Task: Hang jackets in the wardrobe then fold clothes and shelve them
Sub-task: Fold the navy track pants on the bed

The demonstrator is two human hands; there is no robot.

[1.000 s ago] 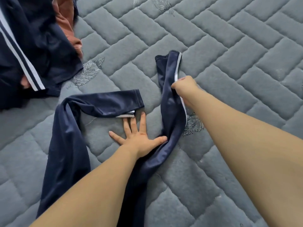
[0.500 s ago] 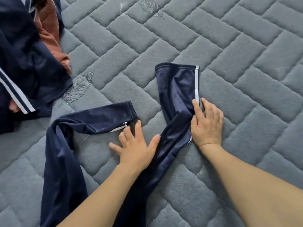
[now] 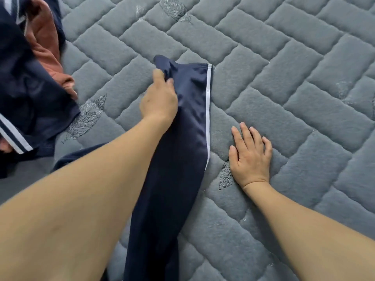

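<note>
- right hand [image 3: 250, 157] at 4 o'clock lies flat, fingers apart, on the quilted mattress [image 3: 304, 110].
- left hand [image 3: 159, 98] pinches the navy trouser leg [image 3: 182, 138] at centre; folding step, next likely smoothing it flat.
- spare clothes pile [image 3: 30, 88] at 10 o'clock.

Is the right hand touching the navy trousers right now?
No: the right hand lies flat on the grey quilted cover, apart from the navy trousers, which the left hand grips.

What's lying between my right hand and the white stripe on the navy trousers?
Nothing lies there: in the head view, only bare grey quilted mattress separates the right hand from the white stripe on the navy trousers.
</note>
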